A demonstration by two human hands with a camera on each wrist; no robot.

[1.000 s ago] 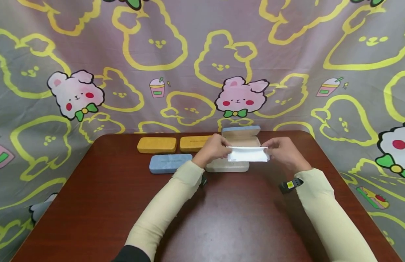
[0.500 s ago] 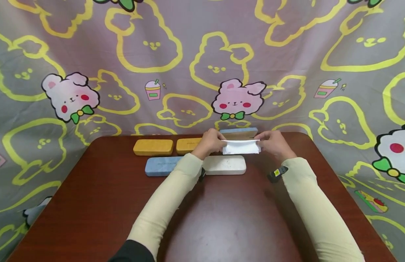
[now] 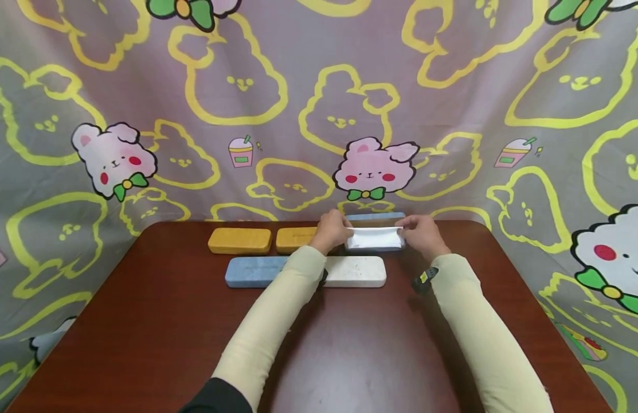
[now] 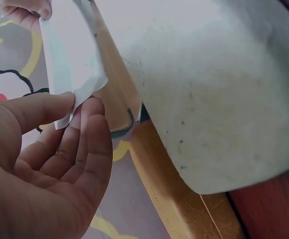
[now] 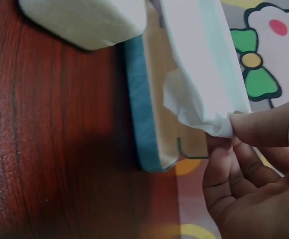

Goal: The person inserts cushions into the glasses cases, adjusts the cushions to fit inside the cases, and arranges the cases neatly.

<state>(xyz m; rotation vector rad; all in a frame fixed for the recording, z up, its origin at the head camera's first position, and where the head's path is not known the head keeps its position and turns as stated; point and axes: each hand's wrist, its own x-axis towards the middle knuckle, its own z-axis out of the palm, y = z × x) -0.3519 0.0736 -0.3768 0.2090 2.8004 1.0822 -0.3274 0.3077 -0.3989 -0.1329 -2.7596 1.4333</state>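
Observation:
A folded white tissue-like sheet is stretched between both hands over an open blue case at the back of the table. My left hand pinches the sheet's left end between thumb and fingers. At the other end, my right hand pinches it the same way. In the right wrist view the case's blue wall and beige lining show beneath the sheet. From the left wrist view, the sheet hangs with a loose lower edge above that lining.
Just in front of the open case lies a closed white case. To its left is a closed blue case, partly behind the left sleeve. Two yellow cases stand in the back row. A patterned curtain hangs behind the table.
Both hands have moved back with the sheet, from over the white case's rear edge to over the open blue case, and lowered it. The white case is now more exposed.

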